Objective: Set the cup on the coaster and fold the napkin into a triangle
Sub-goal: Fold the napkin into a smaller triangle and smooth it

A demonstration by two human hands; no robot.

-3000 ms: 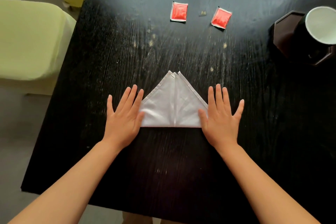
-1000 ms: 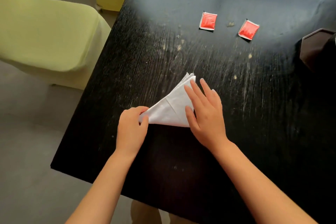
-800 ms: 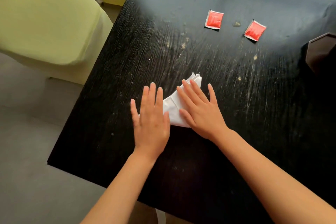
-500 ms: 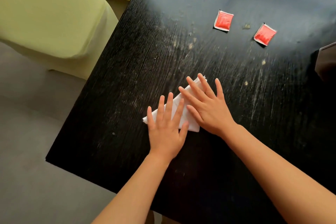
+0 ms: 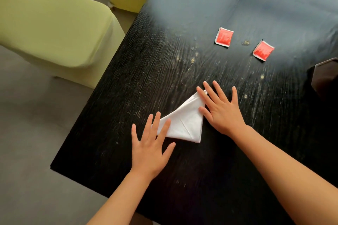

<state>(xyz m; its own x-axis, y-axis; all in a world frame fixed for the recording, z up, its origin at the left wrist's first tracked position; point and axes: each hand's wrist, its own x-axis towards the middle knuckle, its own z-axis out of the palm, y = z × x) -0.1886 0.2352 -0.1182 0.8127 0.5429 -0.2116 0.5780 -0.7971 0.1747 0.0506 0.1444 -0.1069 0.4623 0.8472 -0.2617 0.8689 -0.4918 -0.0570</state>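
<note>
A white napkin (image 5: 184, 122), folded into a small triangle, lies flat on the black table (image 5: 164, 64). My left hand (image 5: 150, 148) lies flat with straight fingers, its fingertips resting on the napkin's left corner. My right hand (image 5: 221, 107) is flat too, fingers spread, its index finger pressing the napkin's far tip and right edge. A dark angular coaster (image 5: 325, 76) shows partly at the right edge of the view. The cup is out of sight.
Two red sauce packets (image 5: 224, 37) (image 5: 263, 50) lie farther back on the table. A yellow-green chair (image 5: 51, 23) stands to the left of the table, above grey floor. The table's near-left corner is close to my left forearm.
The napkin was folded once more into a narrower triangle. Both hands slid apart off its middle, the left toward the left corner, the right toward the far tip. The view shifted left.
</note>
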